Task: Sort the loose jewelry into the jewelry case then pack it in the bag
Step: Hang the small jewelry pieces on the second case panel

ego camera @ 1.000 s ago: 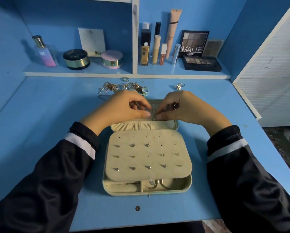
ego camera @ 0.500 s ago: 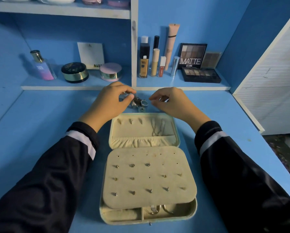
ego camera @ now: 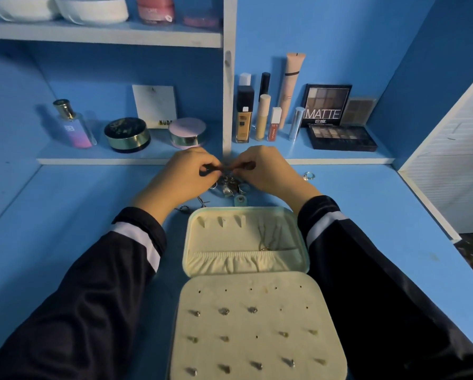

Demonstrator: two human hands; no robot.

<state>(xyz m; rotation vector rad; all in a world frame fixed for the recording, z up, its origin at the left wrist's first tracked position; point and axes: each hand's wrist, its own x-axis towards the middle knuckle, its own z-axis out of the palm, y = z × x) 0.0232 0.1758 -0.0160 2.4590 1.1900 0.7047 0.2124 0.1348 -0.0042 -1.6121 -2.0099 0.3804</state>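
A cream jewelry case (ego camera: 298, 242) lies open on the blue desk, its stud panel (ego camera: 260, 325) carrying several earrings and a thin chain (ego camera: 268, 237) hanging in the lid. Behind the case lies a pile of loose jewelry (ego camera: 230, 185). My left hand (ego camera: 183, 176) and my right hand (ego camera: 268, 171) meet just above that pile, fingertips pinching a small piece of jewelry between them. The piece itself is mostly hidden by the fingers. No bag is in view.
A loose ring (ego camera: 309, 176) lies on the desk to the right of my hands. The low shelf behind holds a perfume bottle (ego camera: 73, 124), two round jars (ego camera: 127, 135), foundation tubes (ego camera: 243, 116) and eyeshadow palettes (ego camera: 339, 135). A white cabinet (ego camera: 449, 160) borders the desk's right side.
Both hands left the case lid and moved back to the loose jewelry pile, where they closed together on a piece. The view tilted up, so the case sits lower in frame.
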